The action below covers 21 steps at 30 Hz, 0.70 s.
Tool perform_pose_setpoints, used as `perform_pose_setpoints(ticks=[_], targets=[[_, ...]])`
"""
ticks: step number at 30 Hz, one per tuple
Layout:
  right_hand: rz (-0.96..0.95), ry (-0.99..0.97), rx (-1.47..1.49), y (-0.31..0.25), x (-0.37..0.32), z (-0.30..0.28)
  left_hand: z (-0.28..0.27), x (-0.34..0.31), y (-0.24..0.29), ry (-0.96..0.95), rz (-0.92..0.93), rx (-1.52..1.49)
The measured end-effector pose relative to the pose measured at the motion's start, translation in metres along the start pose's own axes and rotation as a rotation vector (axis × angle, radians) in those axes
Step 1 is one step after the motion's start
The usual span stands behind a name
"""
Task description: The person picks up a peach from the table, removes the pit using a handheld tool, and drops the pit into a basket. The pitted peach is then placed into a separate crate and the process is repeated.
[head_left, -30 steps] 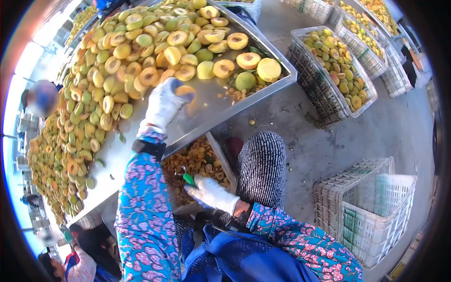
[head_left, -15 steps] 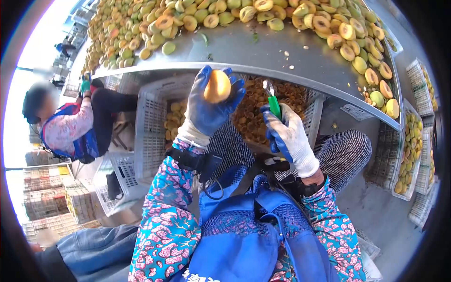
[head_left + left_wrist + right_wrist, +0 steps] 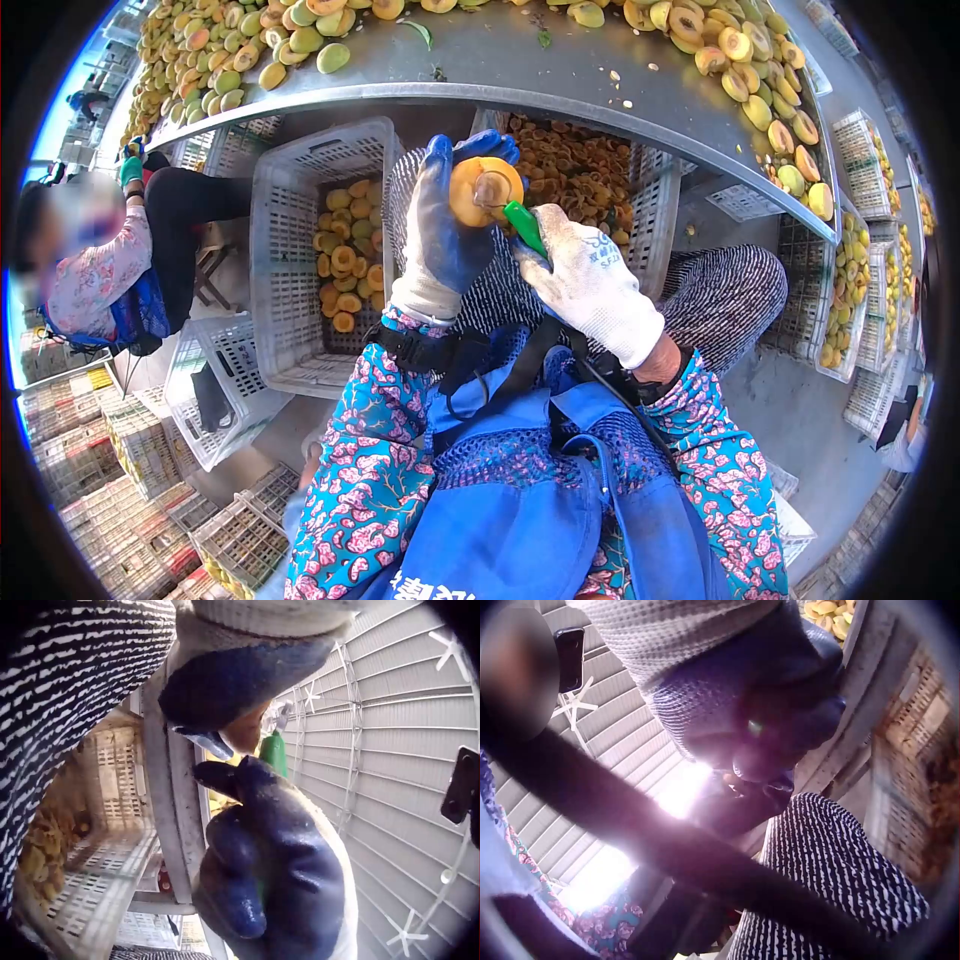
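In the head view, my left hand (image 3: 445, 240), in a white glove with a blue coated palm, holds a yellow peach half (image 3: 464, 190) with its cut face up. My right hand (image 3: 590, 285), gloved likewise, grips a green-handled pitting tool (image 3: 524, 229), whose metal tip lies over the middle of the cut face. The left wrist view shows the blue fingers of the right hand (image 3: 285, 847) curled round the green handle (image 3: 275, 753), close to the left hand (image 3: 240, 682). Glare and a dark strap cover much of the right wrist view.
A metal table (image 3: 480, 75) heaped with peach halves spans the front. Below it stand a white crate (image 3: 275, 230) of peach halves and a crate (image 3: 655, 220) of orange scraps. Another person (image 3: 110, 270) sits at the left. Filled crates (image 3: 845, 290) line the right.
The left hand reached to the fruit heap, then came back holding a peach half. The right hand moved left, bringing the tool's tip onto the fruit. The head view swung away from the right side.
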State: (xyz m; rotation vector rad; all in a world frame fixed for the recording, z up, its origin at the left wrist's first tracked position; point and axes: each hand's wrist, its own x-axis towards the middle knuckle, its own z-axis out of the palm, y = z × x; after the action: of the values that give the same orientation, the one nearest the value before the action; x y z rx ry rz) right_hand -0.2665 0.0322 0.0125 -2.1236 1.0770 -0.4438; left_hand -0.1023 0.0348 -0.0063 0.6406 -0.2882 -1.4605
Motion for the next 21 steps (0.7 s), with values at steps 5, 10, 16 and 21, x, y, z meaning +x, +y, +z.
perform_pose_setpoints(ticks=[5, 10, 16, 21], targets=[[-0.005, 0.051, -0.016, -0.005, -0.003, 0.013, 0.005, -0.003, -0.002, 0.056, 0.068, 0.082], [0.113, -0.022, -0.007, -0.002, -0.003, 0.026, 0.001, 0.003, -0.012, 0.118, 0.110, 0.172], [0.060, -0.008, 0.090, 0.010, -0.020, 0.039, -0.006, 0.005, -0.016, 0.131, 0.083, 0.409], [0.357, -0.326, 0.746, 0.017, -0.021, 0.017, -0.006, 0.018, -0.010, 0.009, -0.249, 0.607]])
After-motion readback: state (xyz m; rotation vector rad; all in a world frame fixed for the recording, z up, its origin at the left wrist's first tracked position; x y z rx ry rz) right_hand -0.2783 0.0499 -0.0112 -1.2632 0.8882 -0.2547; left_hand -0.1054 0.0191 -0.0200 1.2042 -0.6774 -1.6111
